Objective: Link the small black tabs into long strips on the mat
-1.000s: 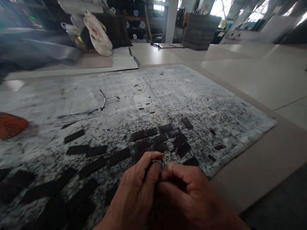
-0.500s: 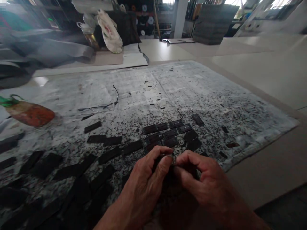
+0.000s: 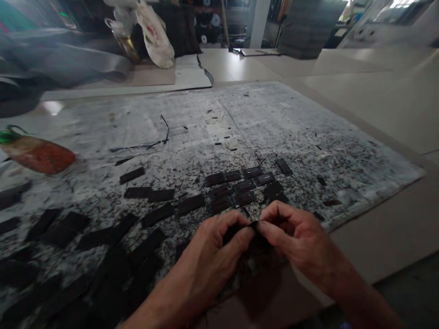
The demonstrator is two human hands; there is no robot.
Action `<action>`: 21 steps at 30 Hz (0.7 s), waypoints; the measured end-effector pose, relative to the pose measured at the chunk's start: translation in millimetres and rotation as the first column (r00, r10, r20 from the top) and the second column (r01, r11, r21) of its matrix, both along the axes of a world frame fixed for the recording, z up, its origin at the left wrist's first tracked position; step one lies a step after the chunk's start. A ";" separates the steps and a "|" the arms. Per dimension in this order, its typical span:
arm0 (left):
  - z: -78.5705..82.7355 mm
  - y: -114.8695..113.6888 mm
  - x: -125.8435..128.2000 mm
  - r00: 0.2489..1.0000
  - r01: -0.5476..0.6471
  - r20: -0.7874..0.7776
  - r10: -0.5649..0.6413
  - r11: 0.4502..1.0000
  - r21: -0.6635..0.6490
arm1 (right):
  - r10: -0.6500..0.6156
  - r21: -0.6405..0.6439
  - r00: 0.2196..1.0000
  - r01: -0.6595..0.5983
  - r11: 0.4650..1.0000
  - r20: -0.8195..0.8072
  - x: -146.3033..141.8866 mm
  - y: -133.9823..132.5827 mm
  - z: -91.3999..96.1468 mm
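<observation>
My left hand [image 3: 216, 246] and my right hand [image 3: 298, 233] meet low in the middle of the view, above the table's near edge. Between their pinched thumbs and fingertips is a small black piece [image 3: 254, 224], mostly hidden by the fingers. Just beyond the hands lie several dark rectangular pieces [image 3: 244, 185] in short rows, some with a shiny line along the middle. Plain black rectangular pieces [image 3: 190, 204] spread to the left of my left hand, heaped in a dark pile [image 3: 113, 274] at the lower left.
A pale sheet [image 3: 192, 109] strewn with dark scraps covers the table. An orange carrot-shaped object [image 3: 41, 153] with a green top lies at left. Thin dark strips [image 3: 137, 147] lie farther back. A white plastic bag [image 3: 156, 39] and grey material [image 3: 68, 59] are at the far left.
My right hand has shifted slightly right and its fingertips have drawn a little apart from my left hand's. The black piece now shows between them. The view has tilted slightly down.
</observation>
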State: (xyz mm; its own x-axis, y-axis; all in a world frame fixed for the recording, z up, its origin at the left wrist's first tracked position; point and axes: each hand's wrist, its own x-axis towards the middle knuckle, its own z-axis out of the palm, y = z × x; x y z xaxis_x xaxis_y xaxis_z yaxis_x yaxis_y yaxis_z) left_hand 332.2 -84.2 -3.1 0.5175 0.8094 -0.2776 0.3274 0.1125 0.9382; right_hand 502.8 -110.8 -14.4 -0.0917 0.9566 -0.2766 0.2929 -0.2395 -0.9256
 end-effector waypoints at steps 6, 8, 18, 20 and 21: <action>1.5 4.0 -0.1 0.998 0.024 -0.062 -0.021 0.999 0.044 | -0.013 0.000 1.000 0.013 1.000 -0.027 4.2 8.1 -1.3; 3.1 3.8 1.4 0.996 0.014 -0.083 -0.006 0.996 0.092 | 0.027 0.047 1.000 -0.027 0.999 0.001 4.6 11.0 3.1; 12.9 13.4 -1.9 0.992 -0.022 -0.121 0.039 0.990 0.139 | 0.023 0.227 0.999 -0.014 0.974 -0.035 10.2 30.7 23.6; 11.9 16.1 -3.8 0.982 -0.002 -0.185 0.037 0.982 0.191 | 0.038 0.248 0.997 -0.054 0.967 0.068 13.3 34.1 20.2; 10.8 16.9 -4.7 0.972 0.022 -0.234 0.033 0.973 0.229 | 0.035 0.264 0.990 -0.070 0.962 0.135 15.2 35.7 18.0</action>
State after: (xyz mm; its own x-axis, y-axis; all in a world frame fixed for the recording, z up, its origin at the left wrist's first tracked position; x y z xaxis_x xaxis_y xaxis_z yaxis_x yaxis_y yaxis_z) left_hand 327.5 -67.3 7.7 0.4557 0.8678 -0.1983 0.5411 -0.0932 0.8358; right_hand 518.0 -75.1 3.6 -0.1240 0.9920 -0.0241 0.4188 0.0303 -0.9076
